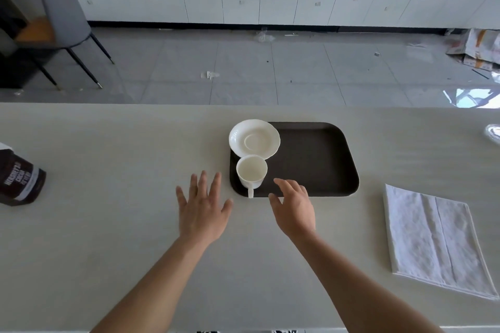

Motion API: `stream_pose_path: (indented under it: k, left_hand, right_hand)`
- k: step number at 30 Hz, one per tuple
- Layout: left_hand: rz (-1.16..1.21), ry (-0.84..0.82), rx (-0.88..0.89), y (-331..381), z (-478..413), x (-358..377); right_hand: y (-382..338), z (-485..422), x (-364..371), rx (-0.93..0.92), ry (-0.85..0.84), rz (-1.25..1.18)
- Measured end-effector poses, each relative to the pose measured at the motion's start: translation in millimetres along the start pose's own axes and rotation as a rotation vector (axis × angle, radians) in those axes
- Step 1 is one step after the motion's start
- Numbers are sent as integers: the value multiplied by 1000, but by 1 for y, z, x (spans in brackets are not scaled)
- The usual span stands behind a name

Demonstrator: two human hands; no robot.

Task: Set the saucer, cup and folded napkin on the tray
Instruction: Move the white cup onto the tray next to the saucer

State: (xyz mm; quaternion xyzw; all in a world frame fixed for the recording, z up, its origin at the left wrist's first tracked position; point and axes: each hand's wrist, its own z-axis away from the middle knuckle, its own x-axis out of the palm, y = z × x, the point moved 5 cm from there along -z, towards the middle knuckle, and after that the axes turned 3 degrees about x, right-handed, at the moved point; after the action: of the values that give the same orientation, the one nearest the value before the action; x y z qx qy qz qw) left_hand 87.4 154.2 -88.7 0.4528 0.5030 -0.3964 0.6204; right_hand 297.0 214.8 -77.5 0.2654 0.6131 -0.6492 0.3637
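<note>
Right hand [293,209]: empty, fingers spread and lightly curled, nothing between them. It hovers over the near edge of the tray, fingertips over the dark surface.
Left hand [203,207]: empty, palm down, fingers fanned wide apart. It is over the bare countertop, beside the right hand and just off the tray's near left corner. Whether the palm touches the surface cannot be told.
Cup [251,171]: white, upright, empty. It stands on the tray just beyond and to the left of the right hand's fingertips, between the two hands. Its handle points toward the person and reaches the tray's near rim. Neither hand touches it.
Saucer [254,139]: white, scalloped rim, directly beyond the cup and touching or nearly touching it. It sits at the tray's far left corner, its left edge overhanging the rim.
Tray [324,159]: dark brown, rounded rectangle, flat on the countertop. The area to the right of the right hand's fingertips is bare.
Folded napkin [433,240]: white, flat on the countertop, well to the right of the right hand and off the tray, near its near right corner.
Countertop [108,224]: pale, long.
Cocoa bag [20,181]: dark brown, well to the left of the left hand, at the frame edge.
Chair [62,16]: grey, on the floor beyond the countertop, far left.
</note>
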Motion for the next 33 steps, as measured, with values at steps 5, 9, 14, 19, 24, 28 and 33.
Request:
stream_pose_path:
  k: [5, 9, 14, 19, 24, 28, 33]
  left_hand:
    - [-38, 48, 79, 28, 1, -26]
    - [-49, 77, 107, 48, 1, -42]
    - [-61, 117, 149, 77, -3, -56]
    - [-75, 123, 164, 107, -5, -59]
    - [-89, 123, 174, 134, -2, -57]
    - [-78, 117, 193, 147, 5, -54]
    - [-100, 80, 241, 161, 7, -48]
  right_hand:
    - [8, 1, -18, -49, -19, 123]
    - [18, 0, -35, -50, -6, 167]
    - [34, -6, -57, -55, 10, 193]
    - [50, -13, -78, -66, 15, 221]
    - [69, -14, -95, -84, 18, 247]
    - [83, -10, -106, -61, 21, 227]
    - [92, 1, -115, -23, 52, 219]
